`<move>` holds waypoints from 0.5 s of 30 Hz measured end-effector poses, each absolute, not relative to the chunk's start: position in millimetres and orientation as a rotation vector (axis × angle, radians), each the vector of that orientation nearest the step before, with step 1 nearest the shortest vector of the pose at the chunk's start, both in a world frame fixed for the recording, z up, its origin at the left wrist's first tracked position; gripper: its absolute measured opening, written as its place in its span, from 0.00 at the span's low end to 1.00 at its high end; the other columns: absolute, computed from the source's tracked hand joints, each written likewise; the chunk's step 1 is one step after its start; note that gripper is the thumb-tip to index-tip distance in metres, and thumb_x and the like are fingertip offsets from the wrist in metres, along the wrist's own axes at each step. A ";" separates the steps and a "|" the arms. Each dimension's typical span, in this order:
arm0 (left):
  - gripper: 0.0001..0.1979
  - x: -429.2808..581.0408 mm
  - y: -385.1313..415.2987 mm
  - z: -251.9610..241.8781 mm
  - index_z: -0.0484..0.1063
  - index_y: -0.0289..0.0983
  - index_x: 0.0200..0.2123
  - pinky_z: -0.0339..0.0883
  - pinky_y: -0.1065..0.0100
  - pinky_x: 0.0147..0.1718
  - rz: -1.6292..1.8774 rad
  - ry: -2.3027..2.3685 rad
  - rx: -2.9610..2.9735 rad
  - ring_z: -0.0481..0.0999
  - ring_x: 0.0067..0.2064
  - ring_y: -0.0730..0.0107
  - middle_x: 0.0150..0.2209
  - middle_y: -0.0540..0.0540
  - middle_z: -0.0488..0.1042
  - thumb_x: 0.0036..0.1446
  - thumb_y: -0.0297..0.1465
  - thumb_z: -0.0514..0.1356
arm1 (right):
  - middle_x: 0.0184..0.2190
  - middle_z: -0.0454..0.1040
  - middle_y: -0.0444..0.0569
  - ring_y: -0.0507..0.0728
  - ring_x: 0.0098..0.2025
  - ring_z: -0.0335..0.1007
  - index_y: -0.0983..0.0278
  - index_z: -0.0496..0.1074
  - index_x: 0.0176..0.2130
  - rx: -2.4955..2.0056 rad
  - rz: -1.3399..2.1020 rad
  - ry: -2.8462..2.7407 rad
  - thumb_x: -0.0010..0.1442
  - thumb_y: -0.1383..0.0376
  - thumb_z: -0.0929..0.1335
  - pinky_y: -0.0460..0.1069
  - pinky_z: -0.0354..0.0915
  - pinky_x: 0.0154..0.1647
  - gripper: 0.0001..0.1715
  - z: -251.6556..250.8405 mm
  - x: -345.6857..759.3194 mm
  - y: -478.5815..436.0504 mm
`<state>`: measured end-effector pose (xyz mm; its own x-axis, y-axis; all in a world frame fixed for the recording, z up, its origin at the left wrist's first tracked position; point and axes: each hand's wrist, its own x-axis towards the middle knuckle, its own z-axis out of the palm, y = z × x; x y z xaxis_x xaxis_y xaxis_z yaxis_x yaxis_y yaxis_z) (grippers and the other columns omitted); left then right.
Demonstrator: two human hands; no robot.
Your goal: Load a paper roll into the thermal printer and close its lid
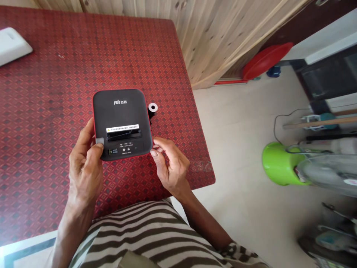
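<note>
A black receipt printer (121,115) with a red edge and a white warning label sits on the red patterned table (55,93). My left hand (85,167) grips its near left corner, thumb pressed on a grey button. My right hand (169,163) has its fingers curled against the near right corner of the printer. A small white paper roll (152,108) on a black holder stands just behind the printer's right side.
A white flat object (11,44) lies at the table's far left. Right of the table is bare floor with a green tub (279,163), a fan, cables and a red basin (264,59) against the wooden wall. My striped clothing fills the bottom.
</note>
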<state>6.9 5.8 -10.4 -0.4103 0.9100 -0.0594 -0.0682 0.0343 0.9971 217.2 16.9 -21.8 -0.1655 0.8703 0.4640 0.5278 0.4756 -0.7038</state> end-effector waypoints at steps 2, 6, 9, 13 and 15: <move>0.27 10.7 7.5 -6.1 0.83 0.54 0.64 0.63 0.52 0.76 1.515 1.499 0.869 0.76 0.72 0.53 0.68 0.52 0.80 0.64 0.28 0.65 | 0.47 0.87 0.52 0.58 0.45 0.86 0.59 0.77 0.56 -1.190 0.476 -1.827 0.78 0.66 0.67 0.54 0.82 0.47 0.12 -22.0 215.9 16.9; 0.27 15.7 10.2 -2.4 0.86 0.51 0.59 0.65 0.52 0.75 1.568 1.536 0.805 0.78 0.69 0.55 0.63 0.50 0.83 0.61 0.24 0.64 | 0.45 0.87 0.51 0.56 0.41 0.86 0.59 0.77 0.55 -1.187 0.468 -1.777 0.77 0.67 0.68 0.51 0.82 0.44 0.11 -24.4 211.2 15.8; 0.27 16.3 9.6 -6.1 0.86 0.51 0.59 0.66 0.56 0.74 1.604 1.500 0.782 0.79 0.68 0.58 0.63 0.50 0.83 0.61 0.22 0.64 | 0.44 0.87 0.49 0.55 0.39 0.86 0.59 0.77 0.56 -1.201 0.493 -1.723 0.77 0.67 0.68 0.50 0.82 0.43 0.12 -25.7 210.0 13.9; 0.26 12.2 5.9 -19.7 0.82 0.48 0.66 0.66 0.57 0.73 1.604 1.490 0.886 0.77 0.70 0.57 0.67 0.47 0.80 0.67 0.27 0.64 | 0.42 0.87 0.47 0.55 0.40 0.86 0.58 0.79 0.53 -1.214 0.454 -1.733 0.77 0.67 0.69 0.51 0.82 0.42 0.09 -16.3 216.5 23.4; 0.26 8.7 4.5 -28.4 0.79 0.46 0.69 0.67 0.57 0.72 1.609 1.516 0.976 0.76 0.70 0.54 0.68 0.45 0.79 0.70 0.31 0.63 | 0.43 0.88 0.47 0.55 0.43 0.86 0.58 0.80 0.51 -1.159 0.374 -1.778 0.77 0.68 0.70 0.52 0.82 0.47 0.08 -5.0 217.9 39.6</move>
